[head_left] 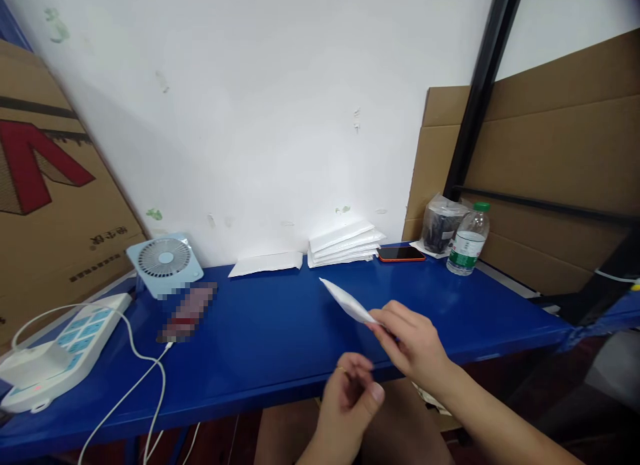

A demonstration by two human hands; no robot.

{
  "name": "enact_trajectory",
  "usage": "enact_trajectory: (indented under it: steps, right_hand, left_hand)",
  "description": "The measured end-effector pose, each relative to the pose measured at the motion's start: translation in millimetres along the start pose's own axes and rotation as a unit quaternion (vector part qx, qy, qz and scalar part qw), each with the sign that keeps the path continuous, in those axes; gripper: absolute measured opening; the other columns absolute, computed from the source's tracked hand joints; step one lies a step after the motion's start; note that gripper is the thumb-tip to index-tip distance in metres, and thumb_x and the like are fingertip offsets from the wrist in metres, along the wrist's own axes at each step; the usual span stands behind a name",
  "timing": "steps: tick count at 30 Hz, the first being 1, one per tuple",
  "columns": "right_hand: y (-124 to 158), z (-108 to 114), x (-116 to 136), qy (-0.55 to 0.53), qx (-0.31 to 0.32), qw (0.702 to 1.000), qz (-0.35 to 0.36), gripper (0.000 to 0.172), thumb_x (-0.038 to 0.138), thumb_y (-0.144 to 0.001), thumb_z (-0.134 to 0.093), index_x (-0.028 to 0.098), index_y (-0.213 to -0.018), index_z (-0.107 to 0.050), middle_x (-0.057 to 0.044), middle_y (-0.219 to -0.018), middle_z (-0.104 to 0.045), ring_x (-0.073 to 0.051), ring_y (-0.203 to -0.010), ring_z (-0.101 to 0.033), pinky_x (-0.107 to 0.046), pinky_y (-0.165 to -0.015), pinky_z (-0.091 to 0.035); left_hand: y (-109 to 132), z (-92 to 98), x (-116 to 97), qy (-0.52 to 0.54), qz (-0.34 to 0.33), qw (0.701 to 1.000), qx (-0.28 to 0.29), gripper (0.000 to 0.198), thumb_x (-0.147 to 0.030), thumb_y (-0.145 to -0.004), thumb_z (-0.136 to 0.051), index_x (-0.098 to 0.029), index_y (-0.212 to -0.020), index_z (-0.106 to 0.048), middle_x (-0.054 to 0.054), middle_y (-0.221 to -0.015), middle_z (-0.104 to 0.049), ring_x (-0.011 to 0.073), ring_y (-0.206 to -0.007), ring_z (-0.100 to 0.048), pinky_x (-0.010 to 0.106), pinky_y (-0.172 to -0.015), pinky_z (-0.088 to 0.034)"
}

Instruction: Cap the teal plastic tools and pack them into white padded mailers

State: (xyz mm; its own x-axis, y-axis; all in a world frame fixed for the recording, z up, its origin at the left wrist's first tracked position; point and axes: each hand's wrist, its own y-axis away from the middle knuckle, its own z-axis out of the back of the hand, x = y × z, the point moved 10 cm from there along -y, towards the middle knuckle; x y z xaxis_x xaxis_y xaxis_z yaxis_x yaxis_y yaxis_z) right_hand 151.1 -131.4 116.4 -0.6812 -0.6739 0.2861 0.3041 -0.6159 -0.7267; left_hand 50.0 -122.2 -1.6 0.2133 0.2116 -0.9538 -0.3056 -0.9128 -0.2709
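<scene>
My right hand [413, 341] pinches one end of a thin white envelope [346, 301], seen nearly edge-on and held tilted above the front part of the blue table. Lower and to the left, my left hand [349, 401] is just off the table's front edge; its fingers are loosely curled, its thumb stands apart, and nothing is in it. Against the wall lies a stack of similar white envelopes [343, 246], several deep and slightly fanned. Left of that stack, a single white envelope [266, 263] lies flat.
The blue table [250, 345] carries a light blue fan [165, 258], a pixelated object on a white cable [163, 378] and a power strip [85, 345] at left. A phone [401, 253], a bagged dark cup [440, 228] and a water bottle [469, 241] stand back right. Cardboard [560, 145] flanks it.
</scene>
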Motion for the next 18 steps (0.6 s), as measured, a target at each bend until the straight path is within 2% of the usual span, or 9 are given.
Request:
enact_trajectory:
  steps: [1, 3, 4, 6, 9, 12, 14, 16, 18]
  right_hand:
    - [-4.6, 6.2, -2.8, -0.048, -0.026, 0.998, -0.040, 0.014, 0.021, -0.087, -0.047, 0.017, -0.088, -0.061, -0.003, -0.070, -0.051, -0.013, -0.062, -0.047, -0.025, -0.056, -0.037]
    - [-4.4, 8.7, -10.5, -0.128, -0.070, 0.982, -0.124, 0.013, 0.025, -0.085, -0.051, 0.018, -0.082, -0.061, -0.001, -0.067, -0.049, -0.013, -0.060, -0.045, -0.024, -0.053, -0.037]
    - [-0.6, 4.5, -15.0, -0.159, -0.082, 0.971, -0.162, 0.014, 0.028, -0.084, -0.052, 0.018, -0.080, -0.061, -0.001, -0.067, -0.048, -0.012, -0.059, -0.045, -0.024, -0.053, -0.036]
    - [10.5, -14.8, -26.6, -0.217, -0.080, 0.945, -0.233, 0.018, 0.033, -0.084, -0.053, 0.017, -0.079, -0.061, 0.000, -0.066, -0.049, -0.012, -0.058, -0.045, -0.023, -0.051, -0.037]
    - [24.8, -55.0, -43.1, -0.314, -0.021, 0.899, -0.305, 0.025, 0.040, -0.083, -0.053, 0.017, -0.087, -0.060, -0.001, -0.068, -0.053, -0.012, -0.058, -0.049, -0.023, -0.052, -0.039]
    - [30.5, -69.0, -54.6, -0.348, 0.017, 0.879, -0.325, 0.039, 0.042, -0.079, -0.057, 0.019, -0.110, -0.054, -0.001, -0.076, -0.057, -0.012, -0.060, -0.053, -0.024, -0.057, -0.043]
    - [33.1, -64.5, -56.5, -0.336, 0.041, 0.887, -0.314, 0.041, 0.041, -0.079, -0.058, 0.021, -0.113, -0.053, -0.001, -0.078, -0.057, -0.012, -0.062, -0.053, -0.025, -0.060, -0.044]
    - [40.9, -61.5, -51.4, -0.329, 0.095, 0.893, -0.292, 0.031, 0.041, -0.080, -0.056, 0.020, -0.101, -0.060, -0.001, -0.074, -0.057, -0.012, -0.061, -0.053, -0.024, -0.061, -0.044]
    - [59.5, -62.0, -47.3, -0.313, 0.155, 0.890, -0.292, 0.027, 0.043, -0.080, -0.055, 0.020, -0.092, -0.064, -0.001, -0.071, -0.058, -0.013, -0.063, -0.054, -0.025, -0.061, -0.045]
  left_hand:
    - [-1.6, -15.1, 6.8, 0.116, 0.056, 0.991, 0.041, 0.045, -0.046, -0.074, -0.063, -0.018, -0.108, -0.053, 0.008, -0.092, -0.059, 0.0172, -0.082, -0.057, 0.028, -0.070, -0.045]
    - [-7.9, -26.3, 4.5, 0.290, 0.100, 0.951, 0.043, 0.055, -0.051, -0.075, -0.059, -0.019, -0.119, -0.048, 0.011, -0.110, -0.057, 0.0215, -0.100, -0.056, 0.034, -0.085, -0.044]
    - [-12.5, -23.1, 0.9, 0.337, 0.099, 0.936, 0.018, 0.055, -0.049, -0.075, -0.060, -0.020, -0.121, -0.048, 0.012, -0.114, -0.056, 0.0231, -0.106, -0.054, 0.036, -0.090, -0.042]
    - [-19.3, -5.8, 0.2, 0.355, 0.099, 0.928, -0.060, 0.051, -0.037, -0.073, -0.067, -0.018, -0.118, -0.052, 0.011, -0.112, -0.059, 0.0245, -0.109, -0.053, 0.037, -0.092, -0.042]
    - [-23.0, 29.8, 14.5, 0.288, 0.141, 0.930, -0.179, 0.047, -0.018, -0.064, -0.074, -0.013, -0.108, -0.059, 0.011, -0.102, -0.064, 0.0232, -0.095, -0.060, 0.031, -0.077, -0.051]
    - [-40.2, 73.2, 24.9, 0.239, 0.167, 0.920, -0.263, 0.034, -0.012, -0.063, -0.073, -0.010, -0.095, -0.063, 0.011, -0.093, -0.066, 0.0177, -0.075, -0.064, 0.023, -0.058, -0.053]
    - [-71.5, 103.3, 21.2, 0.235, 0.157, 0.919, -0.275, 0.023, -0.007, -0.066, -0.069, -0.009, -0.089, -0.062, 0.009, -0.085, -0.066, 0.0137, -0.066, -0.062, 0.021, -0.054, -0.052]
    - [-108.9, 141.7, 12.3, 0.212, 0.144, 0.916, -0.310, 0.019, -0.001, -0.068, -0.065, -0.008, -0.085, -0.061, 0.007, -0.076, -0.065, 0.0107, -0.058, -0.060, 0.019, -0.050, -0.051]
    - [-145.0, 177.8, 5.8, 0.181, 0.160, 0.906, -0.347, 0.019, 0.002, -0.069, -0.063, -0.009, -0.083, -0.058, 0.004, -0.071, -0.062, 0.0088, -0.054, -0.058, 0.018, -0.049, -0.050]
